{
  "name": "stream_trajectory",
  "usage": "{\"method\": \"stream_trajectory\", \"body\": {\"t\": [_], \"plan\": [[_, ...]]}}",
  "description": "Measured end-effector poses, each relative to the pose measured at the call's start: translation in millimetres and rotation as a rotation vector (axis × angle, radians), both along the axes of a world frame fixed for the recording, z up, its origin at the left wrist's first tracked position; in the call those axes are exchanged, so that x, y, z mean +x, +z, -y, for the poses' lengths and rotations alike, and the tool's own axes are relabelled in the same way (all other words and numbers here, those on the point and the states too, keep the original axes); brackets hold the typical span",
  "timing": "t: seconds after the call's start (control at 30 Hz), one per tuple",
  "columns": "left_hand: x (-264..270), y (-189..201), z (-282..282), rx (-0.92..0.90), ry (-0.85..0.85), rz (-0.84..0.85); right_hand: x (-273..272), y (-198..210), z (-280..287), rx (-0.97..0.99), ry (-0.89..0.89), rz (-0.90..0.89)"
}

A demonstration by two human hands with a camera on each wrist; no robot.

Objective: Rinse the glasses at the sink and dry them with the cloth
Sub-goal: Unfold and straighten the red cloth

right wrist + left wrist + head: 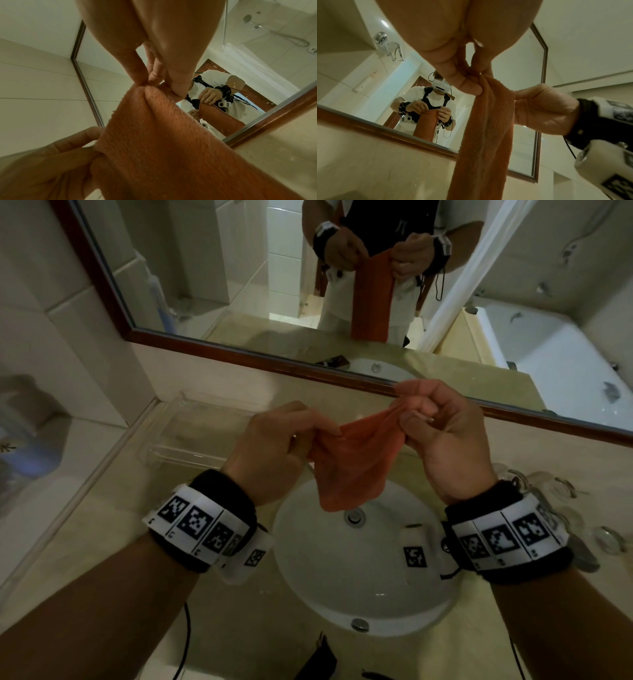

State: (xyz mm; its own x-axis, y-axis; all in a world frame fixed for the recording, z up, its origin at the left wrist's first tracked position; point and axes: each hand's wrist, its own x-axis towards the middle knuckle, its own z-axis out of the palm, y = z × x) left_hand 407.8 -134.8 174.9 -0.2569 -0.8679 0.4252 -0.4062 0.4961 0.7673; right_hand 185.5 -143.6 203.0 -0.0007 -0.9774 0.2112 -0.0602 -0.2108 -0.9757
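An orange cloth (352, 460) hangs between my two hands above the white round sink (329, 573). My left hand (284, 443) pinches its left upper corner and my right hand (435, 433) pinches the right upper corner. In the left wrist view the cloth (488, 135) drops straight down from my thumb and fingers (467, 83). In the right wrist view the cloth (163, 142) fills the lower middle, gathered under my fingertips (176, 88). Several clear glasses (561, 508) stand on the counter right of the sink, partly hidden behind my right wrist.
A wood-framed mirror (239, 361) runs along the wall behind the counter. A clear plastic tray (191, 436) lies at the counter's back left. The sink drain (354, 517) sits below the cloth. A bathtub (548, 350) shows in the mirror.
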Motion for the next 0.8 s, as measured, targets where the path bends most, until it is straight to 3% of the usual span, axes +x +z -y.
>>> {"method": "stream_trajectory", "body": {"t": [0.1,0.33,0.67,0.8], "plan": [[-1.9,2.8,-1.0,-0.035,0.051,0.016,-0.3,-0.7,-0.4,-0.007,-0.014,-0.002],[0.1,3.4,-2.8,0.084,0.03,-0.038,-5.6,-1.4,0.7,-0.001,-0.066,0.013],[-6.9,14.8,-2.4,0.206,0.117,-0.283,-12.1,2.1,-3.3,-0.032,-0.111,-0.068],[-9.9,26.0,-5.0,0.23,0.07,-0.4,-13.1,6.1,-7.6,-0.055,-0.091,-0.132]]}}
